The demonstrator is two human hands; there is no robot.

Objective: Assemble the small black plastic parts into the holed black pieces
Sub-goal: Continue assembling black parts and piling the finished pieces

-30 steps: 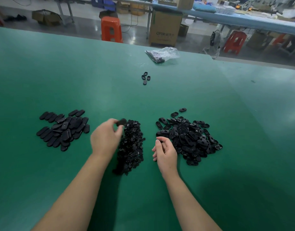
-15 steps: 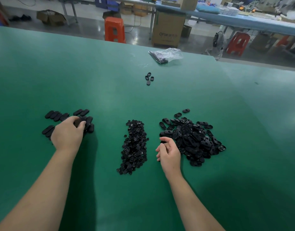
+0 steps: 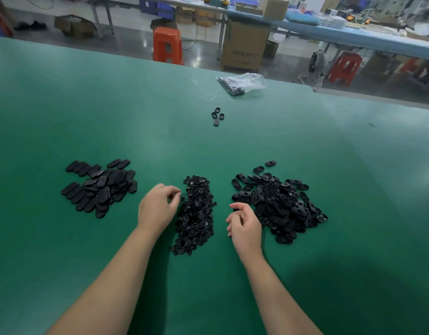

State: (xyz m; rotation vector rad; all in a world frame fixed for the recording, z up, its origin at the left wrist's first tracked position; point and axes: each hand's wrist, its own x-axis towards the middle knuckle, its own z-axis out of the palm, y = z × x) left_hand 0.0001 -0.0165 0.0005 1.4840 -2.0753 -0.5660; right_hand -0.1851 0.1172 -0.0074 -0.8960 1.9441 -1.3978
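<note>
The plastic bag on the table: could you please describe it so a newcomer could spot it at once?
Look to the far edge of the green table, in front of the cardboard box on the floor. The bag lies there: clear, crumpled, dark parts inside, the only wrapped item, well beyond the three loose piles.

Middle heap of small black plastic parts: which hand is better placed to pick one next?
Left. The left hand hovers at the heap of small black plastic parts, fingertips nearly touching; the right hand sits farther off.

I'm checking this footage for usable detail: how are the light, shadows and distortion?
Head view: soft overhead light leaves a pale sheen on the green table; a broad dark shadow lies lower right; the table's far edge bows from the wide lens; the small parts pile merges into one black mass.
</note>
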